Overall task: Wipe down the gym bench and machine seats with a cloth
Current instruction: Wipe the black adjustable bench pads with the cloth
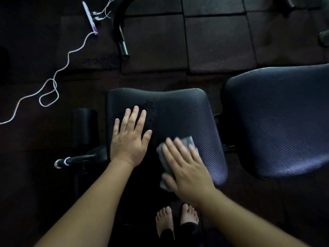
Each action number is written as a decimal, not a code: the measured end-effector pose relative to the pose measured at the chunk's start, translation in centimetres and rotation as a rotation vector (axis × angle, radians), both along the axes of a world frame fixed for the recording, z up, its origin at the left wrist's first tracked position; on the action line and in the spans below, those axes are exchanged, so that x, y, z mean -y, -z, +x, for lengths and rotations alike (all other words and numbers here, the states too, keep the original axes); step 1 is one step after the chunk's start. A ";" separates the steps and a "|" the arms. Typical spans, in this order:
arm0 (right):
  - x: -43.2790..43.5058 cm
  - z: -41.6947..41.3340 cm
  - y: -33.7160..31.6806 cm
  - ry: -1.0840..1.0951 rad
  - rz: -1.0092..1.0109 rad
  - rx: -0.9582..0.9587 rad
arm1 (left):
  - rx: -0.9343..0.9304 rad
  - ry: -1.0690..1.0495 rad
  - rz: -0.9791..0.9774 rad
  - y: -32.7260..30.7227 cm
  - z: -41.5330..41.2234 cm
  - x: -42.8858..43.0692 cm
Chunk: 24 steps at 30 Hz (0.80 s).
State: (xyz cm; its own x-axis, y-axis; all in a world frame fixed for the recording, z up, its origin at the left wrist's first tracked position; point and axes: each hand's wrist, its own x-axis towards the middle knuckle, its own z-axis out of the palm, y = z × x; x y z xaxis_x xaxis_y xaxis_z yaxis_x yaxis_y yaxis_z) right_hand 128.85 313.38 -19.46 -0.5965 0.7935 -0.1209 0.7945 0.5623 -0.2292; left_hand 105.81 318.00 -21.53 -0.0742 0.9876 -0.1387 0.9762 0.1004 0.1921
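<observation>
Ribbed black seat pad (187, 113) bears left hand (130, 141), fingers (136, 116) flat, and right hand (187, 168) pressing grey cloth (188, 141) flat-fingered.

The dark ribbed bench (187, 111) seat carries a grey cloth (188, 141) pressed under the flat right hand (187, 169), the left hand (130, 140) spread flat beside it. A rough patch (151, 107) just beyond the left hand may be wear.

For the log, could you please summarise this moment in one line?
left hand: flat on seat pad | right hand: pressing cloth
</observation>
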 end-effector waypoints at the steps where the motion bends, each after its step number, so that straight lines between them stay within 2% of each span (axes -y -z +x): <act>1: 1.8 1.5 0.1 -0.060 0.013 0.006 | 0.001 0.000 -0.003 0.0 0.0 0.0; 4: -1.0 4.5 0.8 -0.132 0.019 0.004 | -0.005 -0.001 -0.008 -0.1 0.0 0.0; 8: -10.6 1.7 0.3 0.134 0.029 0.032 | -0.001 -0.008 -0.013 -0.1 0.1 0.0; 11: -10.3 -0.7 0.6 0.247 0.015 0.039 | -0.001 -0.007 -0.014 -0.1 0.0 0.0; 15: -1.0 2.6 0.2 -0.006 0.000 0.012 | -0.008 -0.005 -0.014 -0.1 0.1 0.0; 17: 0.6 5.9 0.2 -0.093 0.001 0.023 | -0.007 -0.005 -0.012 -0.2 0.0 -0.1; 20: -3.7 7.9 0.7 -0.063 0.000 0.040 | 0.001 -0.003 -0.007 -0.1 0.0 0.0; 24: -14.2 4.5 0.9 0.165 0.010 0.032 | 0.005 0.002 0.005 0.0 0.0 0.0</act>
